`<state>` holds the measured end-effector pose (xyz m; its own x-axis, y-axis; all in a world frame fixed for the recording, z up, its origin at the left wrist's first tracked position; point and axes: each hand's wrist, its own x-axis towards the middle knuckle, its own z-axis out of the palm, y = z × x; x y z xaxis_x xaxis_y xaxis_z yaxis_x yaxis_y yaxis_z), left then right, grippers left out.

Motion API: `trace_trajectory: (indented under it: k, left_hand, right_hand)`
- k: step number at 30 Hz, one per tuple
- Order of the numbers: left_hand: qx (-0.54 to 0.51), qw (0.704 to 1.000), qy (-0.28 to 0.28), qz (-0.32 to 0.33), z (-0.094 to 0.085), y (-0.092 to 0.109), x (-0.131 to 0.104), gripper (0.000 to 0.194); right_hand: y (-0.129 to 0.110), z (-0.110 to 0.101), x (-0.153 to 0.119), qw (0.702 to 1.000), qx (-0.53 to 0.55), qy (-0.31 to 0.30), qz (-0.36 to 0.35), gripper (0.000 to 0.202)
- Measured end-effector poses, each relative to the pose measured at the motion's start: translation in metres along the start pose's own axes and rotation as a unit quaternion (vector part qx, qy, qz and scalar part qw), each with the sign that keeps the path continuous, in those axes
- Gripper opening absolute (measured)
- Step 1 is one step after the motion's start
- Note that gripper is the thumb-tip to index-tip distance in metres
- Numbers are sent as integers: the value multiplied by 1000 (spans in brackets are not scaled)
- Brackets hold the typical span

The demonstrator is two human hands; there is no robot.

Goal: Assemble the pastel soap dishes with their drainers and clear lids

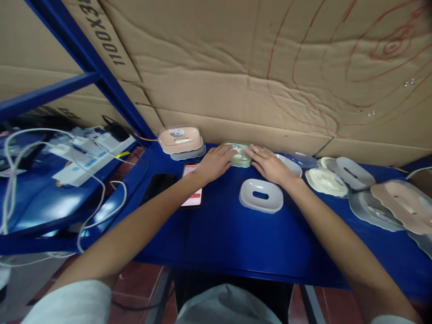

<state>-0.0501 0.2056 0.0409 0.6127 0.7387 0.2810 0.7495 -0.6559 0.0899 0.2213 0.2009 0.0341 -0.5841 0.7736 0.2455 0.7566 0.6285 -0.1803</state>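
At the back of the blue table, a pale green soap dish (pixel 241 157) with a clear cover and a round label lies flat. My left hand (pixel 216 163) has its fingers on the dish's left side. Opposite it, my right hand (pixel 269 164) grips the right side with fingers and thumb. The fingertips partly hide both ends of the dish. Nearer to me sits a white oval tray (pixel 261 205) with a slot in its middle. Another white tray (pixel 290 165) is partly hidden behind my right hand.
A peach soap dish (pixel 180 138) stands on a grey piece at back left. Two phones, one lit (pixel 192 199) and one dark (pixel 158 185), lie near my left forearm. Cream (pixel 326 181), grey and peach dishes (pixel 405 202) crowd the right. A power strip (pixel 91 162) with white cables is at left. Cardboard (pixel 216 81) walls the back.
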Motion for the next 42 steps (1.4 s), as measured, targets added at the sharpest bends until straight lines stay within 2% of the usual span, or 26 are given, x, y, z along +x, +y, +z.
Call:
trace_trajectory:
  k: [3, 5, 7, 8, 11, 15, 18, 24, 26, 28, 31, 33, 38, 42]
  left_hand:
    - [-11, 1000, 17, 17, -11, 26, -16, 40]
    - [-51, 995, 19, 84, -16, 49, -35, 40]
    - [-76, 981, -20, 178, -17, 71, -54, 45]
    - [-77, 976, -40, 202, -16, 78, -62, 45]
    - [-72, 972, -76, 209, -12, 83, -76, 33]
    - [-72, 979, -75, 177, -13, 61, -76, 15]
    - [-93, 979, -76, 166, -18, 50, -76, 10]
    - [-172, 959, -78, 213, -16, 64, -85, 15]
    - [-196, 955, -69, 214, -13, 68, -87, 16]
    - [-222, 950, -57, 212, -9, 68, -88, 15]
    - [-253, 942, -42, 215, -3, 68, -88, 13]
    - [-263, 938, -39, 223, -1, 69, -89, 14]
    - [-269, 934, -29, 233, 0, 76, -91, 17]
    - [-266, 934, -21, 239, -1, 77, -92, 16]
  right_hand:
    - [-1, -23, -36, 998, -35, 35, 43, 53]
    - [-3, -33, -68, 993, -80, 51, 76, 48]
    - [-6, -34, -98, 988, -115, 49, 93, 45]
    - [-8, -33, -109, 987, -122, 47, 97, 44]
    - [-15, -24, -128, 991, -89, 49, 86, 42]
    - [-26, -20, -128, 998, 11, 44, 45, 38]
    - [-32, -23, -126, 998, 37, 39, 41, 35]
    - [-35, -29, -126, 996, 80, 34, 28, 40]
    - [-29, -30, -127, 997, 51, 48, 39, 45]
    - [-19, -29, -128, 994, -34, 68, 80, 51]
    - [-2, -26, -133, 972, -167, 73, 145, 56]
    - [7, -24, -137, 961, -212, 71, 165, 57]
    - [17, -20, -131, 951, -239, 65, 185, 57]
    - [19, -24, -122, 958, -228, 65, 164, 54]
